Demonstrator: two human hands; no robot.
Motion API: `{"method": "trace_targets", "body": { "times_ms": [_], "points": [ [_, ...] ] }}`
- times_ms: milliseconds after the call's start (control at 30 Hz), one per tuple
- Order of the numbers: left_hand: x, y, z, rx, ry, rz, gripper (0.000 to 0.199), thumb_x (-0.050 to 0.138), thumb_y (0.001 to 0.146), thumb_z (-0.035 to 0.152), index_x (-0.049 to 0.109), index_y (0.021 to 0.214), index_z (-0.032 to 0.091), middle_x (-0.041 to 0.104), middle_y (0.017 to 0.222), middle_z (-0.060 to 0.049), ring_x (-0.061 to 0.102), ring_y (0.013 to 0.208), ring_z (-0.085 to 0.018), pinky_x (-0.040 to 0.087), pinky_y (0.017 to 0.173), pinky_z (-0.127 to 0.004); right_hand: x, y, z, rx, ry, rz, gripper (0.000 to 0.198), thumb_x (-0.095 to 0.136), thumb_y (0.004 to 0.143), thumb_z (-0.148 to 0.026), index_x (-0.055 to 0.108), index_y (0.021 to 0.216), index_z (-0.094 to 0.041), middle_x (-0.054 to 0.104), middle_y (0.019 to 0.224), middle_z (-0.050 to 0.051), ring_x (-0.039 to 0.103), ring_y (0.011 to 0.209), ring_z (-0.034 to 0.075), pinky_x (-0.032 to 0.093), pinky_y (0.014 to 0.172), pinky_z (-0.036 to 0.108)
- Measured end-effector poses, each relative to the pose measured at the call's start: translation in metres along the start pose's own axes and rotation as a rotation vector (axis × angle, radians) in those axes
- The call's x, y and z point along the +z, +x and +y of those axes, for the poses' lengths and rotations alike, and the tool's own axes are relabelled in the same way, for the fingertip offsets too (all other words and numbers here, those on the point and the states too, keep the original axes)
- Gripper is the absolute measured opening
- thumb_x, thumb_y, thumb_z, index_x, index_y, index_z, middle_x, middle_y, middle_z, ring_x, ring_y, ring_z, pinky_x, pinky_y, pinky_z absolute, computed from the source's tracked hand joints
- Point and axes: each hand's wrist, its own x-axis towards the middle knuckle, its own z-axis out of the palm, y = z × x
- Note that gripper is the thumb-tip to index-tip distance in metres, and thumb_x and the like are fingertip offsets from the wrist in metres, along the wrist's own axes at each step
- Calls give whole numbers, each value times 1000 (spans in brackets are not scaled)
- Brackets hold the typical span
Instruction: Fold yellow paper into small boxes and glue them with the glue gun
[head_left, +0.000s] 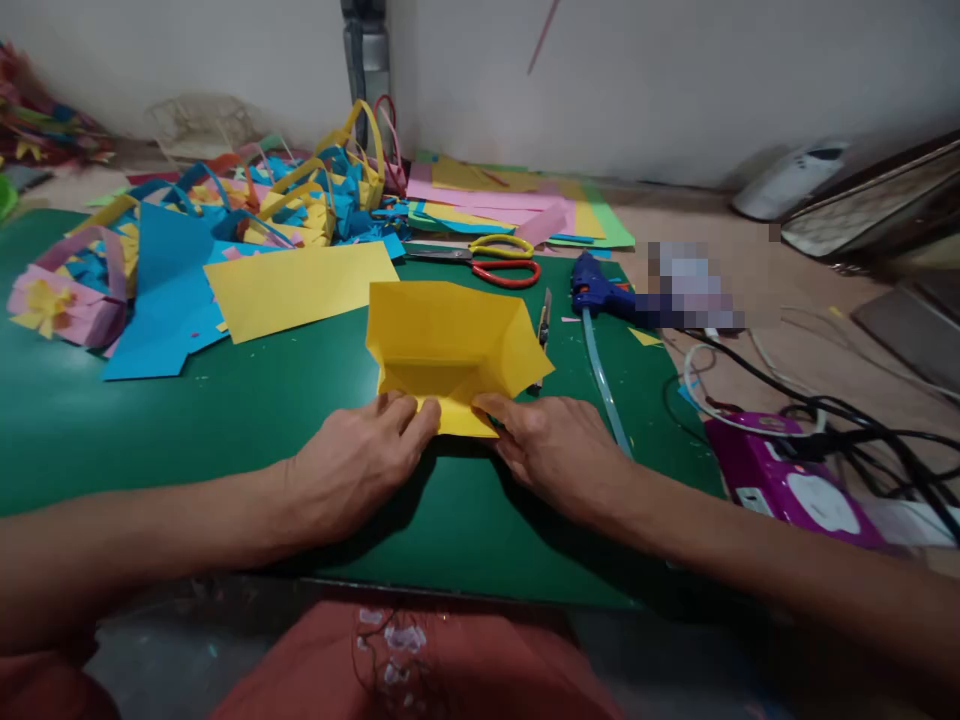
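Left hand (pixel 364 445) and right hand (pixel 559 450) equally near, fingers pinching the near edge of folded paper (pixel 442 325); long axis left to right, bulk just beyond fingertips.

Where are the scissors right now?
In the head view, the scissors lie upper middle, between the folded yellow paper and the stacked colored sheets, left of the blue glue gun.
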Motion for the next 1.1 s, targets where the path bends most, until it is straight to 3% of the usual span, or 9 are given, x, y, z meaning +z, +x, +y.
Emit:
{"method": "trace_targets", "body": {
  "times_ms": [133, 367, 567, 700, 933, 1000, 1100],
  "points": [
    [-1, -1, 1, 3, 38, 21, 48, 36, 79, 0, 33, 126, 8, 58, 107, -15, 61, 89, -22, 55, 65, -31, 4, 1, -1, 40, 100, 35, 33, 44, 83, -25, 57, 114, -24, 70, 80, 7, 64, 71, 24, 39, 56, 30],
    [-2, -1, 1, -13, 42, 22, 51, 31, 78, -1, 30, 128, 9, 54, 116, -16, 61, 91, -21, 55, 63, -30, 5, 5, -1, 86, 293, 75, 27, 43, 86, -26, 61, 105, -22, 70, 83, 7, 64, 75, 20, 40, 61, 27],
    [1, -7, -4, -39, 51, 161, 49, 36, 83, 7, 29, 131, 11, 52, 123, -14, 63, 87, -19, 52, 50, -23, 3, 8, -3, 103, 329, 94, 26, 39, 88, -30, 63, 96, -22, 69, 82, 6, 63, 74, 19, 36, 57, 26],
    [0, -11, -3, -39, 86, 185, 48, 37, 84, 9, 30, 131, 13, 51, 125, -14, 64, 88, -19, 50, 46, -21, 2, 9, -6, 135, 317, 94, 26, 40, 88, -31, 63, 98, -22, 69, 84, 6, 63, 74, 19, 36, 57, 26],
    [-7, -26, 17, 145, 312, 427, 40, 46, 86, 19, 42, 123, 6, 48, 128, -21, 51, 112, -33, 53, 77, -38, 2, 8, -10, 165, 294, 124, 27, 40, 87, -31, 61, 103, -25, 69, 87, 7, 63, 75, 22, 36, 55, 28],
    [-3, -28, 23, 221, 289, 454, 32, 44, 88, 23, 50, 115, 6, 57, 118, -17, 58, 102, -28, 54, 72, -35, 2, 8, -11, 172, 274, 132, 27, 40, 87, -30, 62, 102, -24, 69, 85, 7, 64, 74, 22, 36, 54, 28],
    [4, -26, 25, 235, 283, 396, 29, 40, 90, 25, 55, 106, 5, 65, 97, -14, 63, 77, -21, 53, 60, -31, 2, 8, -11, 190, 252, 134, 27, 39, 87, -30, 62, 100, -24, 69, 83, 7, 64, 74, 23, 36, 54, 28]
  ]
}}
